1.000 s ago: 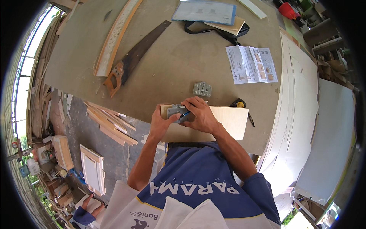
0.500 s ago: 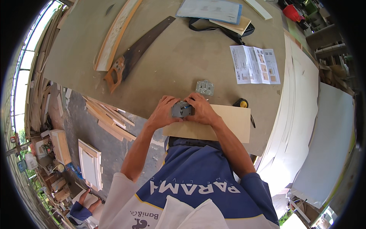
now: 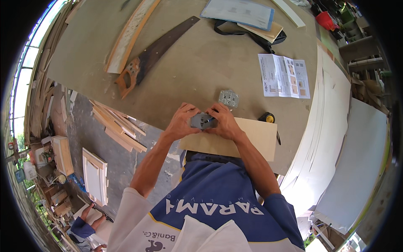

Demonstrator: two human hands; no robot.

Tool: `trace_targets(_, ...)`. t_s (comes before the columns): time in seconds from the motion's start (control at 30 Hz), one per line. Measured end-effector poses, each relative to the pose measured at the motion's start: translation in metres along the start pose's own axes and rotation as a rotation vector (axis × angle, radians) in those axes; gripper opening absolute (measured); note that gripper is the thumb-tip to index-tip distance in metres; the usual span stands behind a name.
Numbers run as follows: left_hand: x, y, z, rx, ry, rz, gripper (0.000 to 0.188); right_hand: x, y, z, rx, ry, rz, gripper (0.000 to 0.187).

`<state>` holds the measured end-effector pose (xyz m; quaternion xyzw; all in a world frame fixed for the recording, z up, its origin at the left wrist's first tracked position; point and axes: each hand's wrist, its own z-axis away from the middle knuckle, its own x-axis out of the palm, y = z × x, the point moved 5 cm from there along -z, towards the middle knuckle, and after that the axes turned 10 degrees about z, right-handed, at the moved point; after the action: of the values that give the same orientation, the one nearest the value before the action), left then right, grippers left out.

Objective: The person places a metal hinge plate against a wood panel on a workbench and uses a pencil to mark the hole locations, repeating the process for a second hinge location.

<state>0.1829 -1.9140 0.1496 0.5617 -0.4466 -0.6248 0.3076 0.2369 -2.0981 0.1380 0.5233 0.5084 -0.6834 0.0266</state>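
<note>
A small grey box-like fitting (image 3: 196, 122) rests over the near edge of a thin plywood board (image 3: 256, 136), held between my two hands. My left hand (image 3: 181, 121) grips its left side, fingers curled over the far edge and thumb at the near edge. My right hand (image 3: 227, 123) closes on the right side. A slim dark and blue piece, perhaps a pen, shows by the right fingers; whether they pinch it is unclear. Just beyond the right hand lies a silvery metal plate with holes (image 3: 228, 98).
A handsaw (image 3: 153, 54) and a long wooden strip (image 3: 130, 38) lie at the far left of the table (image 3: 189, 71). To the right are a tape measure (image 3: 267, 118), a folded printed sheet (image 3: 284, 75) and a black bag (image 3: 264, 42). White panels (image 3: 321, 126) stand beside the table.
The view has shifted slightly, so the table things sit a little differently. Both hands keep their hold on the grey fitting, which is turned slightly.
</note>
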Motion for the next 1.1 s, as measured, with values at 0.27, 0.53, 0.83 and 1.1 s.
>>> trace_targets(0.27, 0.002, -0.012, 0.001, -0.134, -0.038, 0.006, 0.066, 0.003, 0.001, -0.001, 0.041, 0.018, 0.126, 0.065)
trace_targets(0.53, 0.009, -0.012, 0.017, -0.092, -0.06, -0.031, 0.071, 0.018, -0.012, 0.015, 0.143, 0.024, 0.111, 0.072)
trace_targets(0.83, 0.008, -0.018, 0.023, -0.121, -0.125, 0.051, 0.075, 0.028, -0.01, 0.024, 0.133, 0.087, -0.014, 0.073)
trace_targets(1.1, 0.025, 0.005, 0.002, -0.041, -0.226, -0.085, 0.085, -0.009, -0.014, 0.046, 0.178, 0.154, 0.097, 0.072)
